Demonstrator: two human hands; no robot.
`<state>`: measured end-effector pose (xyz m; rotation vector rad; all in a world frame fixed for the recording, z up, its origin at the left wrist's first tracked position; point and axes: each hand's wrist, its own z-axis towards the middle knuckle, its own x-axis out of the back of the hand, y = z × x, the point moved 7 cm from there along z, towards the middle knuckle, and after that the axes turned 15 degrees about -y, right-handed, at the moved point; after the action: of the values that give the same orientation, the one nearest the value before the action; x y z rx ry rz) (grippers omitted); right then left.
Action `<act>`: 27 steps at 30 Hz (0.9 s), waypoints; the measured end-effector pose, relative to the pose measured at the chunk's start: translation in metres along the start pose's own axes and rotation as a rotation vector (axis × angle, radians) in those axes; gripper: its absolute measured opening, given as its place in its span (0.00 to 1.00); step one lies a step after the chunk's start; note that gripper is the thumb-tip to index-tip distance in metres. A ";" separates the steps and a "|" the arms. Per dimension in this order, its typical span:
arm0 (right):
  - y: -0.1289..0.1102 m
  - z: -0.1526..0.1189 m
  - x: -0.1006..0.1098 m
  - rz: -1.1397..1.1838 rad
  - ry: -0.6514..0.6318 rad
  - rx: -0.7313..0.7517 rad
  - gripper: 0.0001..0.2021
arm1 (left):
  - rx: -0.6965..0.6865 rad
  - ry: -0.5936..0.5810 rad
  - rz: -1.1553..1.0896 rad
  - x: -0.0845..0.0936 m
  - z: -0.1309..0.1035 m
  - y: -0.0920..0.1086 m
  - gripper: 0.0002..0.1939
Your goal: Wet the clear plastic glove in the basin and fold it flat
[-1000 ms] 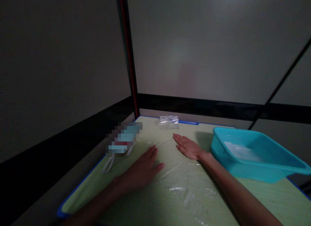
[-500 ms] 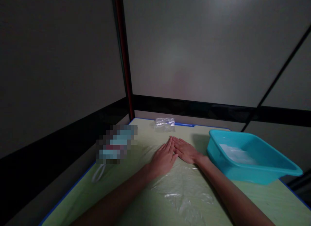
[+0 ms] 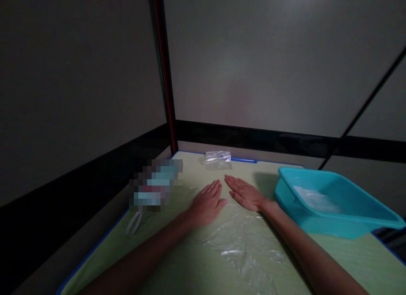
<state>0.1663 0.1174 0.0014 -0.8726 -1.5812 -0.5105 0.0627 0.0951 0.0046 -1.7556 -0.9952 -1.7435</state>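
A clear plastic bag point(image 3: 244, 248), thin and wrinkled, lies flat on the pale green tabletop point(image 3: 152, 261). On its far part my left hand point(image 3: 207, 204) rests palm down, fingers stretched out and thumb apart. Just to the right, my right hand point(image 3: 244, 192) also lies flat, its fingers extended toward the far left. A small gap separates the two hands, and neither holds anything. The bag's outline is hard to make out against the tabletop.
To the right stands a turquoise plastic basin point(image 3: 342, 225) with a white sheet-like item point(image 3: 317, 200) inside. A folded clear plastic packet point(image 3: 218, 159) lies at the far edge. A blurred-out item with a white strap point(image 3: 134, 222) is at the left. Walls enclose the table's far and left sides.
My hands, touching at the fingers before, have slid apart, the left one moving left and slightly nearer. The whole view has shifted slightly.
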 end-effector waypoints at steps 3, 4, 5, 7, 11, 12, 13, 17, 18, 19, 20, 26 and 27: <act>0.001 0.000 0.000 -0.001 0.003 0.005 0.26 | 0.017 0.000 0.016 0.001 -0.007 -0.008 0.28; 0.001 0.000 0.000 -0.001 0.004 0.005 0.26 | 0.023 0.000 0.019 0.002 -0.010 -0.011 0.28; 0.001 0.000 0.000 -0.002 0.005 0.003 0.26 | 0.029 -0.001 0.020 0.003 -0.012 -0.014 0.29; 0.002 0.000 0.000 -0.004 0.006 0.000 0.26 | 0.038 -0.003 0.022 0.004 -0.017 -0.020 0.30; 0.001 0.000 -0.001 -0.006 0.004 -0.004 0.26 | 0.057 -0.013 0.031 0.005 -0.025 -0.029 0.32; 0.001 0.000 -0.001 -0.007 0.003 -0.005 0.26 | 0.062 -0.016 0.034 0.005 -0.026 -0.030 0.32; 0.001 0.000 0.000 -0.008 0.003 -0.005 0.26 | 0.066 -0.020 0.038 0.005 -0.027 -0.031 0.32; 0.000 -0.001 0.001 -0.014 0.003 -0.010 0.26 | 0.094 -0.025 0.053 0.004 -0.028 -0.033 0.33; 0.000 -0.001 0.001 -0.015 0.003 -0.013 0.26 | 0.104 -0.027 0.054 0.004 -0.028 -0.033 0.34; 0.000 -0.001 0.001 -0.016 0.002 -0.016 0.26 | 0.115 -0.030 0.055 0.004 -0.028 -0.034 0.34; 0.000 -0.001 0.001 -0.017 0.002 -0.019 0.26 | 0.122 -0.033 0.056 0.003 -0.028 -0.034 0.35; 0.001 -0.001 0.002 -0.021 -0.001 -0.065 0.28 | 0.151 -0.039 0.071 0.004 -0.028 -0.034 0.36; 0.002 -0.002 0.002 -0.023 -0.001 -0.073 0.28 | 0.160 -0.036 0.073 0.004 -0.029 -0.035 0.36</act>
<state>0.1686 0.1178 0.0034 -0.9106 -1.5829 -0.5879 0.0174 0.0959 0.0057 -1.7052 -1.0423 -1.5486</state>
